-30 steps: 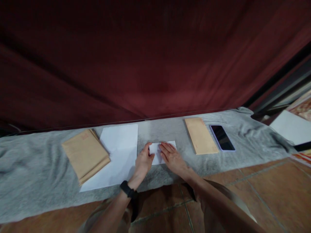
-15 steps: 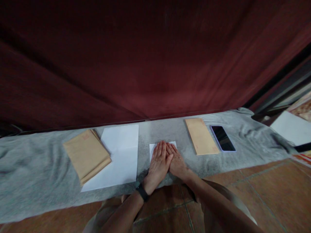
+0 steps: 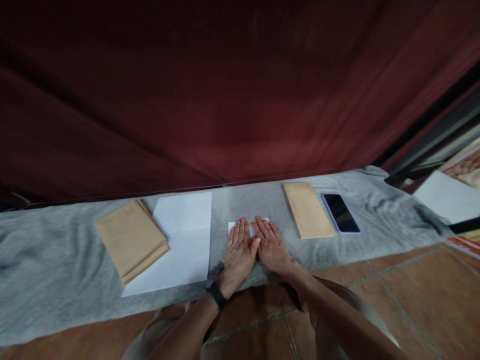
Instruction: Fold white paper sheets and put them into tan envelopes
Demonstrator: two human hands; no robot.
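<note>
Fingers (image 3: 241, 231) on left hand (image 3: 239, 254) and right hand (image 3: 273, 247) lie flat, ungripping, over white paper (image 3: 231, 225): likely light, creasable, best edge-held.

My left hand (image 3: 239, 256) and right hand (image 3: 273, 251) flat on white paper (image 3: 231, 226)
Its far left corner peeks out, uncovered.

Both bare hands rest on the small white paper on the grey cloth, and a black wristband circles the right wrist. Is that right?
Not quite: the head view shows the black wristband around the wrist of the left hand, not the right hand. Both do rest on the small white paper on the grey cloth.
</note>
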